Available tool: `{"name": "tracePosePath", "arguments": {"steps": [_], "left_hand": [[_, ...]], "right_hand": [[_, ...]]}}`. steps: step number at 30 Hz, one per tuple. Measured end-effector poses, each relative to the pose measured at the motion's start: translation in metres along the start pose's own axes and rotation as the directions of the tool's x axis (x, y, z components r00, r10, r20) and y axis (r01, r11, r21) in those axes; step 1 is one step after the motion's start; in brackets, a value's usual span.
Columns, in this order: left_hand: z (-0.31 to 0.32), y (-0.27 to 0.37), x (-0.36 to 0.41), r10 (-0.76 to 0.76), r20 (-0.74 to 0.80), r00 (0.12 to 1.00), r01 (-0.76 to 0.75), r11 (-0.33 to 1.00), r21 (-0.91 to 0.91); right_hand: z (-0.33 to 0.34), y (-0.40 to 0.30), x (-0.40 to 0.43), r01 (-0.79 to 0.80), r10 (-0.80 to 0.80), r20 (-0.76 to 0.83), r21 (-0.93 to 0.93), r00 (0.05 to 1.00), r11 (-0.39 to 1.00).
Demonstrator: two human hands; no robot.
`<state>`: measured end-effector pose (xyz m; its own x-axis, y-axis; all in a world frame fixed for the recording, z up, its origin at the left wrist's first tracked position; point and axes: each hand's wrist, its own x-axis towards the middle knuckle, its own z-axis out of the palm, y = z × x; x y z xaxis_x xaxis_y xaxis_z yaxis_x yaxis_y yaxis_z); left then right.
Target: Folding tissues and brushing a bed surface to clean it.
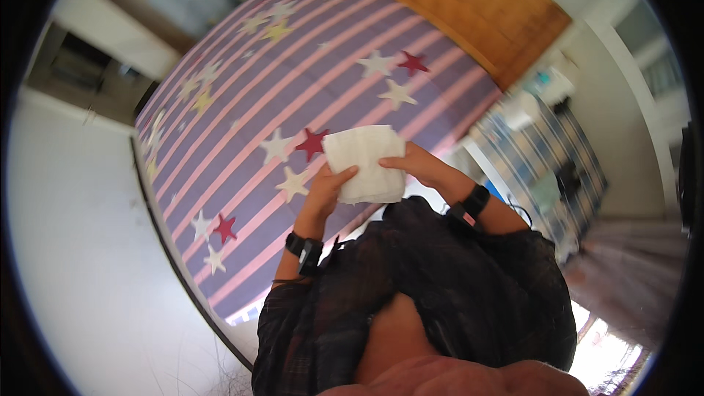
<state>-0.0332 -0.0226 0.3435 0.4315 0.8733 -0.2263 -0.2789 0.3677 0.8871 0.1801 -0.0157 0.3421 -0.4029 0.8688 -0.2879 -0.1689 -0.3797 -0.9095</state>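
Observation:
A folded white cloth (367, 168), roughly square and in several layers, is held up in front of my chest. My left hand (330, 190) grips its lower left part, with the thumb lying on the face towards me. On the opposite edge, my right hand (411, 164) holds it the same way, its thumb pressed flat on top. The other fingers of both hands are hidden behind the cloth. Below and beyond it spreads a bed cover (231, 176) with purple and pink stripes and a pattern of stars.
A wooden headboard (462, 5) stands at the bed's far end. To the right is a table with a plaid cloth (583, 159), bearing a white container (520, 110) and other small things. A white surface (71, 209) borders the bed on the left. A curtain (632, 269) hangs at lower right.

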Motion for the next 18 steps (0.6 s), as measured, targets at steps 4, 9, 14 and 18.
{"name": "tracePosePath", "arguments": {"steps": [4, 9, 14, 18], "left_hand": [[0.008, -0.006, 0.007, -0.121, 0.037, 0.992, 0.116, 0.986, 0.12], [0.008, -0.014, 0.022, -0.174, -0.037, 0.984, 0.176, 0.981, 0.082], [0.011, -0.031, 0.049, -0.203, -0.118, 0.972, 0.203, 0.979, -0.012], [0.025, -0.046, 0.087, -0.248, -0.192, 0.95, 0.239, 0.968, -0.072]], "right_hand": [[-0.047, -0.001, -0.041, 0.0, -0.015, -0.198, -0.079, 0.98, 0.997], [-0.129, 0.005, -0.102, 0.212, -0.119, -0.574, 0.098, 0.811, 0.972], [-0.23, 0.022, -0.151, 0.397, -0.083, -0.882, 0.124, 0.464, 0.909], [-0.311, 0.038, -0.189, 0.423, -0.07, -0.953, 0.064, 0.294, 0.904]]}}
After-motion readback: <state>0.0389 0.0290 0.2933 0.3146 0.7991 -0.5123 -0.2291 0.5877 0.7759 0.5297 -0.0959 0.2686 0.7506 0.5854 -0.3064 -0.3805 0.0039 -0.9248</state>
